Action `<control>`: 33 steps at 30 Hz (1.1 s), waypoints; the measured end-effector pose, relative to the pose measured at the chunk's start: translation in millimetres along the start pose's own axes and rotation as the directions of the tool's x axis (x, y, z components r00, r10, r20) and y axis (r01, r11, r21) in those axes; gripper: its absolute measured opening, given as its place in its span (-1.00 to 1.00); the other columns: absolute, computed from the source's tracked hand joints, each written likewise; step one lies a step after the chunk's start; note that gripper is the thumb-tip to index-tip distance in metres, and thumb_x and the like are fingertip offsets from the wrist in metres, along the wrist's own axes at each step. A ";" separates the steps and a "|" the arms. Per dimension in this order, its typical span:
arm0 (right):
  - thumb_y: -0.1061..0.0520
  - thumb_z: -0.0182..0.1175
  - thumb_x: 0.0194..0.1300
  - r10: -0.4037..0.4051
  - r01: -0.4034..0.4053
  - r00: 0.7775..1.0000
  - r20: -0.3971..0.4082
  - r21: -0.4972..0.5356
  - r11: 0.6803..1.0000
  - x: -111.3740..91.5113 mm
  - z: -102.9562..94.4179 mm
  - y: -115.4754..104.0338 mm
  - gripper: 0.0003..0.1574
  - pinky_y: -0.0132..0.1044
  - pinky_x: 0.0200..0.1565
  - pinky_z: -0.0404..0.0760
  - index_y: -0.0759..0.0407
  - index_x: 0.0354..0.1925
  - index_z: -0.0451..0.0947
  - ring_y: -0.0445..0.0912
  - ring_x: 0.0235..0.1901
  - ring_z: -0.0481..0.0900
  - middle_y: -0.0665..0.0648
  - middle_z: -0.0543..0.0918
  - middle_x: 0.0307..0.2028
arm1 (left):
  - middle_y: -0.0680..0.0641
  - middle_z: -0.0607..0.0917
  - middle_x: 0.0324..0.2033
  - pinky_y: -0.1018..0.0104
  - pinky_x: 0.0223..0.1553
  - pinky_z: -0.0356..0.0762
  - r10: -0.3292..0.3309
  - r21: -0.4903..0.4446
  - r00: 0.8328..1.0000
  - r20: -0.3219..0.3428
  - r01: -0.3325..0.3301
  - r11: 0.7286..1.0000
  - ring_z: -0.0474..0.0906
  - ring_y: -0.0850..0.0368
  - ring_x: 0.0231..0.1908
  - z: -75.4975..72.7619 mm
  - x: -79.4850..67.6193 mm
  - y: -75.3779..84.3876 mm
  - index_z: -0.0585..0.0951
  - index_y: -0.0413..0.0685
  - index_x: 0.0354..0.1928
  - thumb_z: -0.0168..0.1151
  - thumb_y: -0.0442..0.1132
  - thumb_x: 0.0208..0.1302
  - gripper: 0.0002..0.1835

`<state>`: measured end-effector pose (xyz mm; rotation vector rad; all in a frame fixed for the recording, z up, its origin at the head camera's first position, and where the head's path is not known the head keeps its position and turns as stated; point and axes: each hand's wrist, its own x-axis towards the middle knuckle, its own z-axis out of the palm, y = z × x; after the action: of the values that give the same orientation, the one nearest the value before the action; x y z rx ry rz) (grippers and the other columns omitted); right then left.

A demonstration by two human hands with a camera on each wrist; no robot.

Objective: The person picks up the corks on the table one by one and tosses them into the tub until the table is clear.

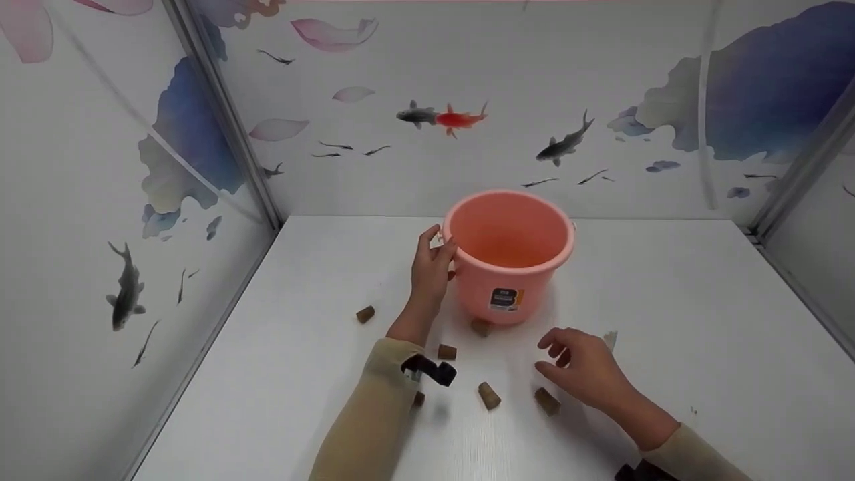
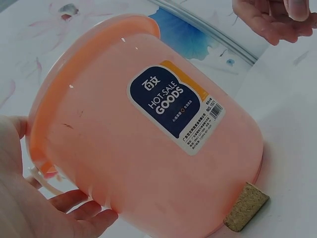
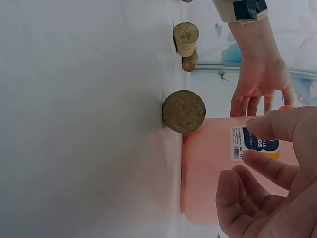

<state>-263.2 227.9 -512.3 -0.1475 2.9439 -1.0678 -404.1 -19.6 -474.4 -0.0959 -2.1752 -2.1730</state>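
Observation:
A pink plastic bucket (image 1: pixel 501 294) stands upright, a dark label (image 2: pixel 168 104) on its side. At its left side my left hand (image 1: pixel 431 270) grips it by the rim, fingers against the wall beside the white handle (image 2: pixel 47 183). My right hand (image 1: pixel 584 367) hovers in front and to the right of the bucket, fingers loosely bent, holding nothing. Closest to it is a brown cork (image 1: pixel 548 401) on the table, just below the thumb. Another cork (image 2: pixel 246 207) lies right at the bucket's base. In the right wrist view, a cork's round end (image 3: pixel 184 112) faces the camera.
More corks lie scattered on the white table (image 1: pixel 300 394): one cork (image 1: pixel 365 314) to the left, one cork (image 1: pixel 447 352) near the left wrist, one cork (image 1: pixel 489 396) in front. The left sleeve partly hides another cork (image 1: pixel 419 399). Printed panels (image 1: pixel 467 167) wall in the table.

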 end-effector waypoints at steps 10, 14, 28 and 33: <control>0.09 0.56 0.20 0.049 -0.042 0.991 0.127 -0.053 0.998 -4.5 7.8 0.1 -0.76 -0.27 -0.32 0.61 -0.03 -0.16 0.73 -0.10 -0.33 0.56 -0.01 0.66 -0.34 | -0.11 0.70 0.16 0.12 0.07 0.75 -0.010 -0.001 1.000 0.006 0.010 1.000 0.63 0.08 0.10 1.6 2.7 -1.8 0.26 0.21 0.61 0.15 0.08 0.59 -0.34; 0.09 0.56 0.20 0.047 -0.040 0.986 0.159 -0.043 0.998 -4.5 10.2 2.4 -0.76 -0.28 -0.35 0.61 -0.03 -0.18 0.72 -0.10 -0.35 0.56 -0.02 0.65 -0.37 | -0.10 0.70 0.14 0.14 0.05 0.75 -0.010 -0.011 1.000 0.002 0.010 1.000 0.63 0.07 0.09 0.5 3.3 -3.3 0.26 0.16 0.62 0.14 0.05 0.60 -0.34; 0.18 0.56 0.15 0.001 0.016 0.968 0.252 -0.065 0.998 -7.1 18.1 4.3 -0.77 -0.28 -0.43 0.51 -0.04 -0.30 0.68 -0.10 -0.43 0.52 -0.03 0.60 -0.49 | -0.08 0.69 0.20 0.05 0.14 0.74 -0.024 0.016 1.000 -0.010 0.025 1.000 0.63 0.05 0.14 2.7 3.2 -2.3 0.26 0.25 0.61 0.15 0.10 0.58 -0.34; 0.21 0.55 0.16 0.005 0.012 0.965 0.262 -0.062 0.998 -8.1 18.5 3.2 -0.78 -0.28 -0.43 0.51 -0.04 -0.32 0.69 -0.10 -0.43 0.53 -0.03 0.61 -0.50 | -0.07 0.70 0.19 0.05 0.14 0.74 -0.026 0.013 1.000 -0.011 0.026 1.000 0.63 0.05 0.14 2.6 4.5 -3.2 0.27 0.26 0.60 0.16 0.10 0.57 -0.35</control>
<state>-254.7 219.3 -528.7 -0.2720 2.7404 -0.8784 -408.9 -17.0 -477.1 -0.0551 -2.1965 -2.1678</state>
